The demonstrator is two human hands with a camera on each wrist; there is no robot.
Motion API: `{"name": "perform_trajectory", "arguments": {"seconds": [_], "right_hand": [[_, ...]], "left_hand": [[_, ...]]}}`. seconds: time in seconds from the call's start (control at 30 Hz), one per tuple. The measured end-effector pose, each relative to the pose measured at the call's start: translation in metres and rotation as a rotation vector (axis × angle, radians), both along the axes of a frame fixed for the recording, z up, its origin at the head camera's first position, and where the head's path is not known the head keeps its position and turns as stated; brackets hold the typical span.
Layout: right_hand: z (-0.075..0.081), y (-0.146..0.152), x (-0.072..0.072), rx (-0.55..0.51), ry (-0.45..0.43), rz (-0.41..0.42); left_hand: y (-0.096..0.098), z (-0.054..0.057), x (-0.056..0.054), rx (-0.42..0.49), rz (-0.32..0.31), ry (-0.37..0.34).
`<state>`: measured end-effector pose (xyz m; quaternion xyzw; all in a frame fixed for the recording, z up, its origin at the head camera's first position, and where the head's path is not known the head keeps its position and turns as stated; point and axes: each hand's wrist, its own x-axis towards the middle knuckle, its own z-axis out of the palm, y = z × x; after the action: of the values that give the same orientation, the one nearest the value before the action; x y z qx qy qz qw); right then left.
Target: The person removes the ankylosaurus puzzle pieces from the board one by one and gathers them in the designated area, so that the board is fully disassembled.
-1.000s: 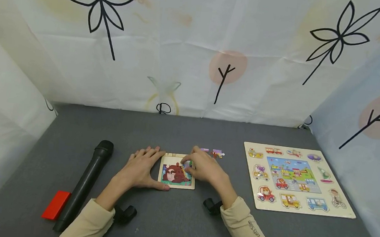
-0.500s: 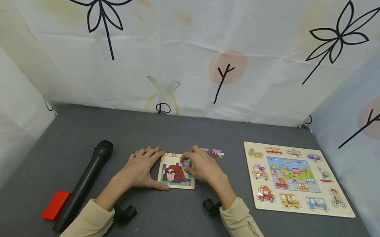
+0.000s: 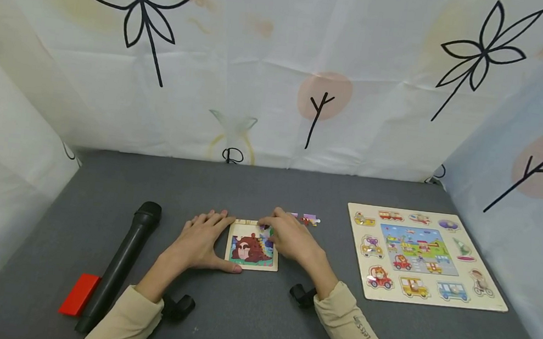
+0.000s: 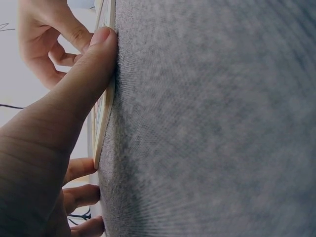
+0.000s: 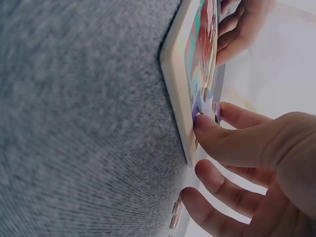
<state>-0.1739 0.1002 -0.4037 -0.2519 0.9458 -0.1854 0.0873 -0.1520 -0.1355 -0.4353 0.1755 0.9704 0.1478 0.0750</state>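
A small wooden jigsaw puzzle board (image 3: 247, 230) lies on the grey table, with a reddish-brown animal picture assembled across its lower part. My left hand (image 3: 204, 241) spreads along its left side. In the left wrist view the thumb (image 4: 101, 42) presses the near edge, while a fingertip touches the far corner. My right hand (image 3: 291, 237) is over the board's upper right. Seen from the right wrist, its thumb and forefinger pinch a purple-and-white puzzle piece (image 5: 207, 107) at the board's surface. Fingers partly hide that piece in the head view.
Loose puzzle pieces (image 3: 311, 219) lie just beyond my right hand. A larger wooden vehicle puzzle (image 3: 481, 303) sits on the right. To the left are a black microphone (image 3: 122, 264) and a red block (image 3: 80, 294). Patterned white cloth (image 3: 273, 54) stands behind the table.
The right fingertips have shifted slightly toward the far side of the board with the puzzle piece. My left hand and the board stay in place.
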Motion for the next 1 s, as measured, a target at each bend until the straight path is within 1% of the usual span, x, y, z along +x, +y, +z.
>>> {"name": "perform_trajectory", "arguments": {"seconds": [0.3, 0.47, 0.57, 0.77, 0.87, 1.0], "right_hand": [[-0.002, 0.006, 0.000, -0.020, 0.021, -0.020], [0.004, 0.016, -0.003, -0.019, 0.049, -0.026], [0.007, 0.025, -0.005, -0.010, 0.049, -0.036], [0.012, 0.046, -0.011, 0.026, 0.036, -0.083], [0.012, 0.059, -0.015, 0.033, 0.030, -0.101], [0.011, 0.078, -0.020, 0.025, 0.031, -0.103]], "left_hand": [[0.001, 0.000, 0.000, -0.009, -0.003, 0.001], [0.000, 0.001, 0.000, -0.004, 0.000, 0.003], [0.000, 0.001, 0.000, -0.002, 0.000, 0.003], [0.000, 0.000, 0.000, -0.007, -0.002, -0.001], [-0.001, 0.000, 0.000, -0.008, -0.001, -0.001], [-0.001, 0.000, 0.000, -0.008, -0.003, -0.003]]}}
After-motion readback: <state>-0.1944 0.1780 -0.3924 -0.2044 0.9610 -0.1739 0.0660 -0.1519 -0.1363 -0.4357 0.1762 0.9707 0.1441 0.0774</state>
